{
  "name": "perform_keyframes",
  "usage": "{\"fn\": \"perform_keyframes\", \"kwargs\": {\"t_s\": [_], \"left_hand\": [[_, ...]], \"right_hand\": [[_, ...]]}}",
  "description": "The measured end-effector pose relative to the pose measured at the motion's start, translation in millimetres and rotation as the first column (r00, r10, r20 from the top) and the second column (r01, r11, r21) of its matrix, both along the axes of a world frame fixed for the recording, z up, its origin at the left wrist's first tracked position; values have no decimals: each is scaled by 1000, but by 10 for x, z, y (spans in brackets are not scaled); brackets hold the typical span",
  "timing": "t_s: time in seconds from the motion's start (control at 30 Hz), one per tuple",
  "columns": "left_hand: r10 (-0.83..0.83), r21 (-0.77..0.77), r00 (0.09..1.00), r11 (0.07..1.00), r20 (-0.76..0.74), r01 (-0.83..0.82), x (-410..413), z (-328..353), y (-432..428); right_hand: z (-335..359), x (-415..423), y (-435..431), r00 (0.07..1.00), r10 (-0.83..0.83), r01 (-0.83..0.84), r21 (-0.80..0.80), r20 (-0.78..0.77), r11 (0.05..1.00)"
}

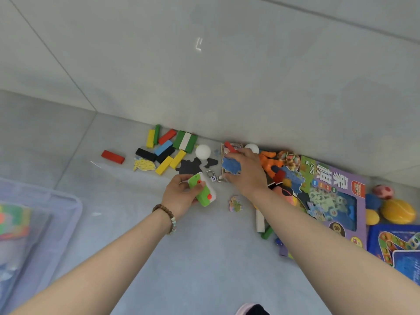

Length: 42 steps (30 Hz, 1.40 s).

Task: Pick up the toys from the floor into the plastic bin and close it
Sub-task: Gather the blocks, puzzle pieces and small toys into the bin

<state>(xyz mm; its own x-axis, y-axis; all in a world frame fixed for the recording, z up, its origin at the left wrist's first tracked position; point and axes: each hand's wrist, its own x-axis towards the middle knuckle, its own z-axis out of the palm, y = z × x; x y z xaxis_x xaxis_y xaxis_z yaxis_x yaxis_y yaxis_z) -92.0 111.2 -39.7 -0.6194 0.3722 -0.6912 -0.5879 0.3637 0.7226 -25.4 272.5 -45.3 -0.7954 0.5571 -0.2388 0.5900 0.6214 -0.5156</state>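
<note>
- Left hand [179, 198] was clamped around a green-and-white plastic toy with orange buttons [202, 192], held just above the grey tiled floor [204, 258]. A brown bead bracelet [165, 215] sat on that wrist.
- Right hand [246, 172] was reaching further toward the wall, fingers pinching a flat blue jigsaw piece [231, 165]. A small red block [229, 146] showed at its fingertips; couldn't tell if it was gripped too.
- The translucent lavender plastic bin [68, 201] stood open at the far left, well apart from both hands. Its contents were colourful but blurred.
- Still on the floor along the wall [204, 64]:
- A loose pile of coloured wooden blocks [163, 151], with one red wooden block [113, 156] lying apart to its left.
- Two white balls [203, 151], a keyring with a small die [212, 176] between the hands, and a pastel jigsaw piece [235, 203] near the right wrist.
- An orange plush toy [268, 162], a purple cardboard game box [336, 201], a yellow ball [397, 211] and a blue game board [397, 246], all on the right side.
</note>
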Motion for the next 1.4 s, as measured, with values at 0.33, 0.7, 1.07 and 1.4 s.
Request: {"fn": "perform_keyframes", "kwargs": {"t_s": [0.33,0.7,1.07,1.4], "left_hand": [[23,14,1000,1000,-21,-22,-80,72,-83],[14,131,974,991,-228,17,-433,1368,-719],[245,216,895,961,-372,-174,-454,2923,-2866],[106,-238,868,939,-485,-248,-645,2651,-4225]], "right_hand": [[98,83,-31,996,41,-38,45,-80,998],[1697,-310,-579,930,-241,42,-571,-277,820],[3081,-764,-2802,948,116,-291,-658,-297,695],[2486,-1087,-3630,956,286,-278,-517,-65,810]]}}
